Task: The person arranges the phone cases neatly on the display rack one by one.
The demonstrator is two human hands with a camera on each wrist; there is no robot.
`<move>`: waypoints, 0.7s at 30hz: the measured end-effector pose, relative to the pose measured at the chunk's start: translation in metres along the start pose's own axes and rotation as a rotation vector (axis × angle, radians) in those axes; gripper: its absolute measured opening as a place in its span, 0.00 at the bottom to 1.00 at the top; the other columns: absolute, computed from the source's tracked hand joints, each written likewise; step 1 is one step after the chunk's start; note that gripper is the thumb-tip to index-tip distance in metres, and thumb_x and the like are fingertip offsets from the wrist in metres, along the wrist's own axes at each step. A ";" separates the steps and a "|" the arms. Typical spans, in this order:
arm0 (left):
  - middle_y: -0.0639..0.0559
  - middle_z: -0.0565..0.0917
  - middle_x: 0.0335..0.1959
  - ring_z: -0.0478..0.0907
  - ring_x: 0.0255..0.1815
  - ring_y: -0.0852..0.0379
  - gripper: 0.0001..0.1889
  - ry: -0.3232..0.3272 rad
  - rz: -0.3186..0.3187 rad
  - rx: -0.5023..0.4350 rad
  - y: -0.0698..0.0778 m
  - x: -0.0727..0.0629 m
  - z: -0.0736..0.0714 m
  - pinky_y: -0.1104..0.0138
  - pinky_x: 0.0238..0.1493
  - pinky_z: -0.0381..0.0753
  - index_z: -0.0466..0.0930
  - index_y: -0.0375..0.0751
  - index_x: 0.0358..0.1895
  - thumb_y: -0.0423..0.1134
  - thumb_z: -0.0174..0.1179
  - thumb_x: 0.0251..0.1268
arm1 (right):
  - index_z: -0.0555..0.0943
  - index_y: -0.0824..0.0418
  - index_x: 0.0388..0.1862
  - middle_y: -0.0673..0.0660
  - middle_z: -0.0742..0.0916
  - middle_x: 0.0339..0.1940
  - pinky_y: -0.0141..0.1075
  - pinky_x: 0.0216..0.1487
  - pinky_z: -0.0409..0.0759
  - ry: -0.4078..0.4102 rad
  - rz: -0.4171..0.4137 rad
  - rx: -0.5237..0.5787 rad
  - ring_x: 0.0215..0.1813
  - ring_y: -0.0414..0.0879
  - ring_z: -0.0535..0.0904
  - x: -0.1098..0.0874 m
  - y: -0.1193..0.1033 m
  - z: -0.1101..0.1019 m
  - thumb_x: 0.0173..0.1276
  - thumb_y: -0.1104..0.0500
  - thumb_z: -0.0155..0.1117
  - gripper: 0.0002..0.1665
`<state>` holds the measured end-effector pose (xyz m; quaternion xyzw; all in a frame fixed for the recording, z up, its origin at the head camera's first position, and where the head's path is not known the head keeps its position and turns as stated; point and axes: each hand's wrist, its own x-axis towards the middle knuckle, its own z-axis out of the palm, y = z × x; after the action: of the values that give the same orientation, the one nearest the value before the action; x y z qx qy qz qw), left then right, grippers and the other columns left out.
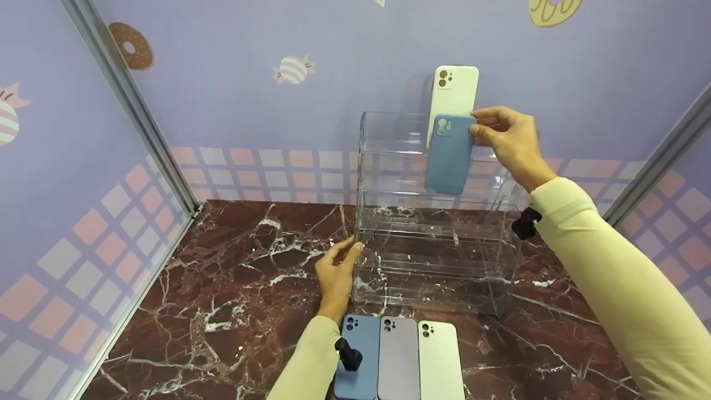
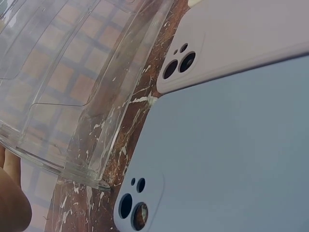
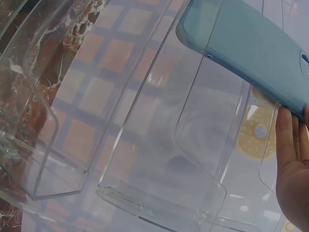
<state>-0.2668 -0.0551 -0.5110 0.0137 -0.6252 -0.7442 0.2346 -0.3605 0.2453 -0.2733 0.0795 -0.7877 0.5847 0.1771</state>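
Note:
My right hand [image 1: 514, 139] pinches a blue phone case [image 1: 451, 158] by its upper right edge, thumb in front. The case stands upright at an upper tier of a clear stepped display rack [image 1: 433, 266]; its lower end shows through clear plastic in the right wrist view. Behind it, a white phone case [image 1: 458, 89] stands in the top tier, partly covered. My left hand [image 1: 336, 272] holds the rack's left side edge with thumb and fingertips; part of that grip is hidden in the left wrist view.
In front of the rack, a second blue case [image 1: 361, 333], a pale lilac case [image 1: 398, 355] and another white case [image 1: 441, 361] lie side by side on the dark red marbled table [image 1: 233, 266]. Patterned purple wall panels [image 1: 233, 105] enclose the back and sides.

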 end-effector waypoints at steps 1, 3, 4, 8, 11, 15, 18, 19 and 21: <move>0.44 0.91 0.41 0.86 0.38 0.58 0.13 0.000 0.001 -0.002 0.000 0.000 0.000 0.70 0.41 0.83 0.90 0.32 0.53 0.32 0.73 0.67 | 0.86 0.68 0.57 0.54 0.89 0.42 0.34 0.47 0.88 0.001 -0.001 0.009 0.41 0.43 0.90 0.000 0.000 0.000 0.72 0.69 0.73 0.16; 0.44 0.91 0.41 0.86 0.38 0.58 0.13 -0.001 0.001 -0.010 0.000 0.000 0.000 0.70 0.42 0.84 0.90 0.31 0.52 0.31 0.73 0.67 | 0.86 0.69 0.57 0.55 0.89 0.42 0.35 0.48 0.88 0.003 0.002 0.023 0.42 0.44 0.90 0.000 0.000 0.000 0.72 0.70 0.72 0.16; 0.44 0.91 0.41 0.85 0.37 0.59 0.13 0.000 0.001 -0.009 0.000 0.000 0.000 0.70 0.42 0.84 0.90 0.31 0.52 0.31 0.73 0.67 | 0.86 0.69 0.57 0.55 0.89 0.43 0.35 0.48 0.88 0.005 0.003 0.028 0.42 0.44 0.90 0.000 0.000 0.001 0.72 0.70 0.72 0.16; 0.44 0.91 0.40 0.85 0.37 0.58 0.13 0.003 -0.003 -0.015 -0.001 0.000 0.000 0.68 0.41 0.84 0.90 0.31 0.52 0.31 0.73 0.67 | 0.86 0.68 0.57 0.56 0.89 0.43 0.35 0.48 0.88 0.007 0.011 0.019 0.41 0.43 0.90 -0.001 -0.001 0.002 0.71 0.69 0.73 0.16; 0.44 0.91 0.40 0.85 0.37 0.59 0.13 0.008 -0.008 -0.009 -0.001 0.000 0.000 0.68 0.41 0.84 0.90 0.31 0.52 0.31 0.73 0.67 | 0.87 0.68 0.58 0.55 0.89 0.44 0.35 0.48 0.88 0.007 0.012 -0.002 0.40 0.42 0.90 -0.001 -0.001 0.003 0.71 0.68 0.73 0.17; 0.44 0.91 0.40 0.85 0.37 0.59 0.13 0.012 -0.009 0.004 0.000 -0.001 0.001 0.70 0.40 0.84 0.90 0.32 0.52 0.32 0.74 0.67 | 0.86 0.68 0.58 0.55 0.89 0.44 0.34 0.48 0.88 0.005 -0.004 -0.024 0.40 0.41 0.90 0.000 -0.001 0.004 0.72 0.69 0.72 0.17; 0.44 0.91 0.40 0.85 0.37 0.59 0.13 0.008 -0.004 0.001 -0.001 -0.001 0.001 0.70 0.41 0.84 0.90 0.32 0.52 0.32 0.73 0.67 | 0.86 0.69 0.59 0.56 0.90 0.44 0.34 0.49 0.87 0.000 -0.033 -0.041 0.42 0.42 0.90 -0.001 -0.001 0.004 0.73 0.69 0.71 0.17; 0.44 0.91 0.40 0.85 0.37 0.59 0.13 0.007 -0.001 -0.002 -0.001 -0.001 0.001 0.70 0.42 0.84 0.90 0.32 0.52 0.32 0.73 0.67 | 0.86 0.69 0.59 0.56 0.90 0.44 0.34 0.50 0.87 -0.001 -0.041 -0.048 0.43 0.42 0.89 -0.001 -0.001 0.004 0.73 0.69 0.71 0.17; 0.44 0.91 0.41 0.86 0.38 0.59 0.13 0.006 -0.002 -0.007 -0.001 -0.001 0.000 0.71 0.43 0.84 0.90 0.31 0.52 0.32 0.73 0.67 | 0.86 0.68 0.60 0.55 0.89 0.43 0.33 0.50 0.87 0.002 -0.059 -0.076 0.44 0.42 0.88 -0.002 0.000 0.004 0.73 0.69 0.71 0.17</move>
<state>-0.2667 -0.0544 -0.5117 0.0159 -0.6220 -0.7465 0.2358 -0.3590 0.2412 -0.2753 0.0954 -0.8066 0.5489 0.1977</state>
